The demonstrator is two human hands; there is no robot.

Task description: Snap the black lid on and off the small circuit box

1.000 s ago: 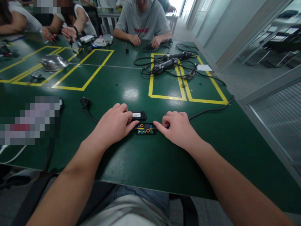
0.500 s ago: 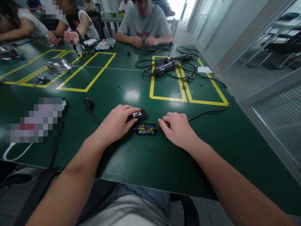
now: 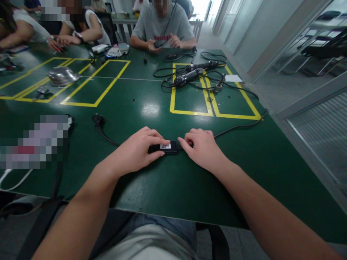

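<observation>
A black plastic cover [image 3: 171,147] with a white label lies over the small housing, and the circuit board inside it is hidden. My left hand [image 3: 141,147] grips this cover between thumb and fingers at its left end. Just right of the housing, my right hand [image 3: 200,147] is closed around the black cable [image 3: 230,130], which runs off to the right. Out of the left side comes a cord ending in a black power plug [image 3: 98,120] on the green table [image 3: 151,187].
Black handheld tools [image 3: 189,76] with coiled cables lie beyond, inside yellow tape outlines. A metal bowl-like part [image 3: 63,76] sits at the far left. Nearer is a blurred-out object [image 3: 40,139] with a white loop. A person in a grey shirt [image 3: 162,27] sits opposite; others are at the left.
My left hand has brought the cover down and toward me onto the housing, covering the circuit board. The right hand stays at the cable. The person opposite has raised a hand.
</observation>
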